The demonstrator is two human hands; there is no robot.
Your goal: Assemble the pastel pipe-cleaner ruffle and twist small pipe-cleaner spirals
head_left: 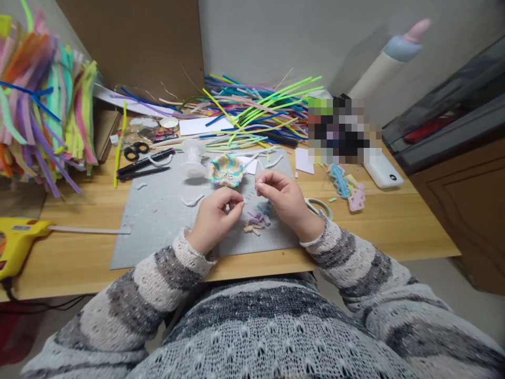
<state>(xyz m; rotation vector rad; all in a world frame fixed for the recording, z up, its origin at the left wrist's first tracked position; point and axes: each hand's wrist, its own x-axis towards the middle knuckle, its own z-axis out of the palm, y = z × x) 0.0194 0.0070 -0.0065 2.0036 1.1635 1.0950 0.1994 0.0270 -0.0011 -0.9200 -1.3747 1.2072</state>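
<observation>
My left hand (216,217) is held over the grey cutting mat (158,221), thumb and forefinger pinched together on something too small to make out. Just to its right, my right hand (287,202) pinches too, with a tiny whitish bit showing at its fingertips. The two sets of fingertips are a short gap apart. Beyond them sits a ruffled pastel flower-like piece (226,170) with a beaded centre. Under my right hand lie short purple pieces (258,219) and beige pieces (251,229) of pipe cleaner. A pale green ring-shaped thing (321,206) is partly hidden behind my right wrist.
A clear spool (192,160), black scissors (136,151) and black pens (144,164) stand or lie at the mat's far side. Loose pipe cleaners (268,108) pile along the wall. A yellow glue gun (21,242) is at left, a white power bank (382,167) at right.
</observation>
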